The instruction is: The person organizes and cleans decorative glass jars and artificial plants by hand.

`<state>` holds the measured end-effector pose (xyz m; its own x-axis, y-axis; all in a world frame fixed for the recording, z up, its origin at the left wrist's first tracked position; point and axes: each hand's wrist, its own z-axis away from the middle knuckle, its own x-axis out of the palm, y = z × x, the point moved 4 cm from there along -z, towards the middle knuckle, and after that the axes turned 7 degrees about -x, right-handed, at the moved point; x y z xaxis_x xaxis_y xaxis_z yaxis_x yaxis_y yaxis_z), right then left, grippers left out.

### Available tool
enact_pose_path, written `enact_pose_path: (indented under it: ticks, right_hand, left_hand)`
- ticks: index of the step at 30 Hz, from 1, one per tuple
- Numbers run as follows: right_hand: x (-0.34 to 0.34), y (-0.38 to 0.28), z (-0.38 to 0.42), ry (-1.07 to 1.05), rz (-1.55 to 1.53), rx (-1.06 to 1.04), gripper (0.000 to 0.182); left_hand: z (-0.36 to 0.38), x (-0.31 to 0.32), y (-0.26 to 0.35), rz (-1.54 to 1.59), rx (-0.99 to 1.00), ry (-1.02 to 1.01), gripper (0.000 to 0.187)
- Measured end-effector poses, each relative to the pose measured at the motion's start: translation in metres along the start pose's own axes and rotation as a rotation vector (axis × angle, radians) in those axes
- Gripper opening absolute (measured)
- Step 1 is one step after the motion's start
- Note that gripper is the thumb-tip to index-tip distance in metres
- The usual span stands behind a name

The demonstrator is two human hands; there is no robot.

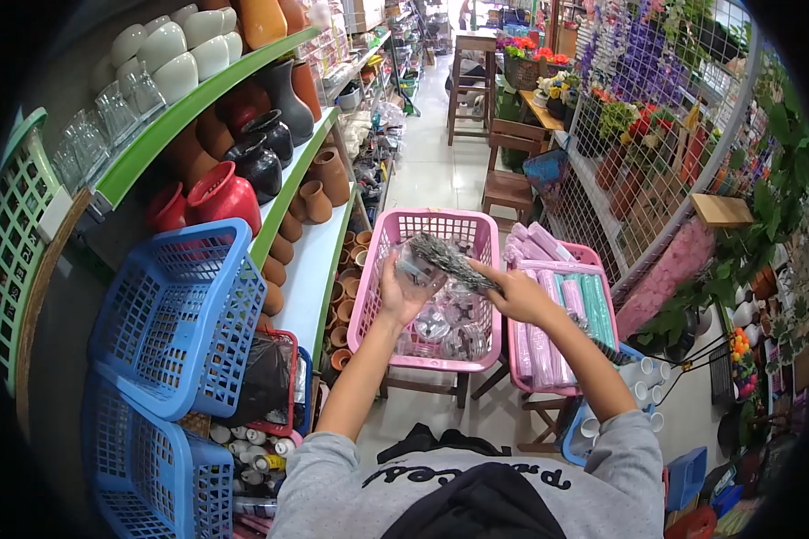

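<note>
1. Left hand [403,289] cupped around one clear plastic jar [419,266], above one pink plastic basket [395,235].
2. Right hand [523,296] gripping one grey dried sprig bundle [451,260], apparently touching the jar.
3. Two blue plastic crates [180,314] stacked left.

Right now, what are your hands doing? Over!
Left hand holds a clear plastic pack. Right hand grips a grey brush bundle across it. Both above the pink basket. Nothing in the way.

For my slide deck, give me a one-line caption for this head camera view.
Over a pink basket, the left hand holds a clear packet while the right hand holds a grey bundle.
</note>
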<state>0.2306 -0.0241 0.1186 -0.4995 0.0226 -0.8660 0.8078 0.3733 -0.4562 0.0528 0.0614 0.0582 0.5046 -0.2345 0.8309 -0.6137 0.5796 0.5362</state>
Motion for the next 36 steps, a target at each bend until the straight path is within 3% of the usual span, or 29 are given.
enact_pose_path:
  ticks: [4,6,8,10,12,14,16,17,19,21,22,26,28,29,30,32,33,34,36]
  right_hand:
    - [0.018,-0.013,0.004,0.128,-0.218,-0.182,0.06]
    - [0.016,-0.011,0.011,-0.143,-0.259,-0.16,0.062]
    - [0.0,-0.004,0.007,-0.193,-0.222,-0.177,0.061]
    - [-0.016,-0.002,0.006,-0.253,0.095,0.042,0.06]
    - [-0.011,0.001,0.006,-0.155,0.124,0.024,0.058]
    - [-0.004,-0.015,0.005,-0.108,-0.1,0.137,0.058]
    - [0.031,-0.008,0.005,0.124,-0.279,-0.18,0.058]
    - [0.035,-0.014,0.01,0.082,-0.312,-0.163,0.059]
    - [0.025,-0.021,0.015,0.043,-0.342,-0.146,0.059]
    - [0.013,-0.015,0.021,-0.172,-0.195,-0.016,0.06]
    - [0.01,-0.01,0.02,-0.175,-0.198,-0.018,0.06]
    - [0.009,0.003,0.015,-0.015,-0.135,0.051,0.06]
    - [0.011,-0.009,0.009,0.223,-0.224,-0.033,0.058]
    - [0.015,-0.011,0.01,0.155,-0.285,0.057,0.057]
    - [0.016,-0.013,0.009,0.157,-0.286,0.057,0.057]
    - [0.018,-0.014,0.008,0.137,-0.227,0.073,0.056]
    - [0.017,-0.013,0.008,0.136,-0.227,0.071,0.056]
    - [0.017,-0.008,0.007,0.154,-0.316,0.089,0.056]
    - [0.021,0.003,0.004,0.174,-0.401,0.103,0.057]
  left_hand:
    - [-0.012,-0.011,0.008,-0.153,0.033,-0.064,0.053]
    - [-0.011,-0.015,0.015,-0.2,0.126,-0.064,0.053]
    - [-0.004,-0.013,0.013,-0.153,0.065,-0.051,0.052]
    - [0.002,-0.004,0.01,-0.177,0.085,-0.047,0.053]
    - [0.003,0.0,0.005,-0.228,0.1,0.027,0.054]
    - [-0.006,-0.007,0.001,-0.21,0.093,0.034,0.055]
    - [-0.016,-0.011,-0.004,-0.15,0.058,-0.03,0.057]
    - [-0.016,-0.014,-0.003,-0.113,0.031,0.061,0.059]
    - [-0.011,-0.015,0.003,-0.157,0.07,0.027,0.059]
    - [-0.006,-0.008,0.004,-0.122,0.103,-0.009,0.06]
    - [-0.004,-0.006,0.001,-0.121,0.105,-0.005,0.06]
    - [-0.011,-0.016,-0.007,-0.159,0.084,0.036,0.065]
    - [-0.017,-0.019,-0.006,-0.12,0.116,-0.028,0.065]
    - [-0.019,-0.025,-0.004,-0.013,0.074,-0.195,0.054]
    - [-0.019,-0.022,-0.003,-0.015,0.073,-0.195,0.054]
    - [-0.02,-0.023,0.003,-0.235,0.113,0.01,0.042]
    - [-0.021,-0.031,0.006,-0.201,0.034,-0.023,0.034]
    - [-0.022,-0.037,0.006,-0.199,0.038,-0.023,0.034]
    - [-0.026,-0.051,0.011,-0.499,0.136,0.131,0.032]
